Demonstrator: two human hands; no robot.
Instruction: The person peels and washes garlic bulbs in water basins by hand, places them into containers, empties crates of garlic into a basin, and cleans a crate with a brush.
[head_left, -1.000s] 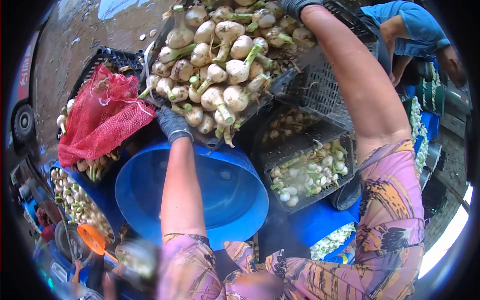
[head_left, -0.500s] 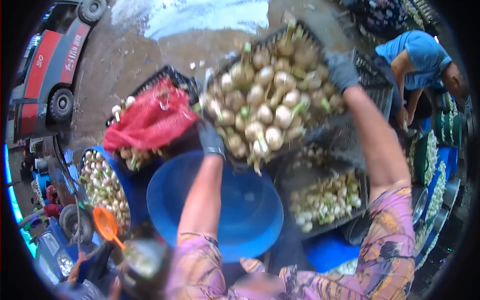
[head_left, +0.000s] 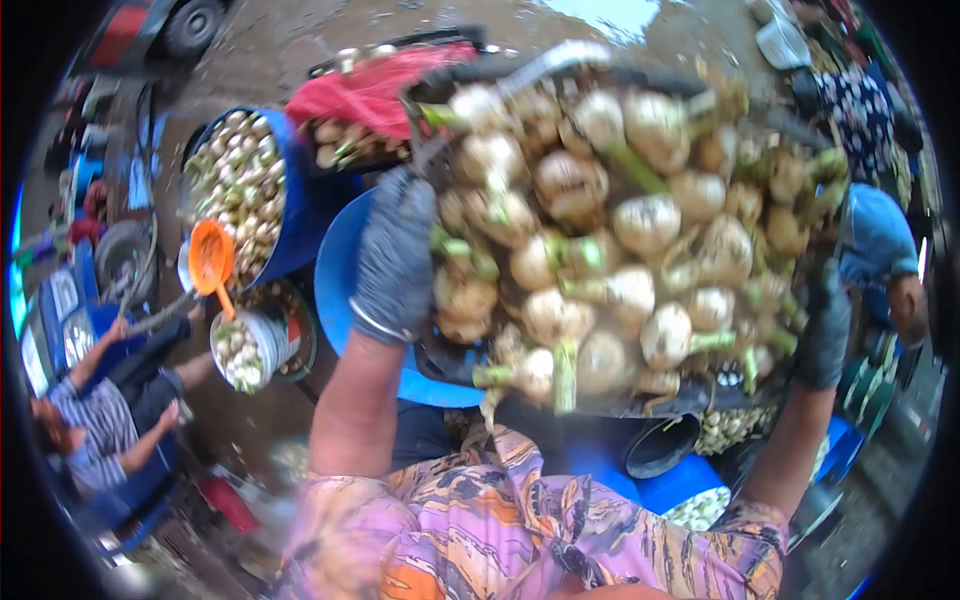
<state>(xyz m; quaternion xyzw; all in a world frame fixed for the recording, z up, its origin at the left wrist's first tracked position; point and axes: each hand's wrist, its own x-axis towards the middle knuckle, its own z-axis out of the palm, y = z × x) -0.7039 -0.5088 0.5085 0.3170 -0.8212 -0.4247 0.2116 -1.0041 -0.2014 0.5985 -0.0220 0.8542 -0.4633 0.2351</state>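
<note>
Close in front of me is a black plastic crate (head_left: 452,365), heaped with pale bulbs (head_left: 645,225) that look like garlic with cut green stems. My left hand (head_left: 395,255), in a dark grey glove, grips its left side. The gloved right hand (head_left: 825,325) is closed on the right side, its fingertips hidden by the rim. Beneath the raised crate shows part of a wide blue tub (head_left: 340,260). Behind it on the left, a red mesh bag (head_left: 370,90) lies over more bulbs.
A blue barrel (head_left: 290,200) full of bulbs stands left of the tub. An orange scoop (head_left: 210,258) rests by a white bucket (head_left: 275,345) of bulbs. One person (head_left: 120,410) sits at the left; another in a blue shirt (head_left: 875,230) bends at the right. A vehicle wheel (head_left: 193,28) stands behind.
The crate has come up and closer to me, over the tub, with both hands still on it. My view has shifted, so the barrel, bag and vehicle appear elsewhere.
</note>
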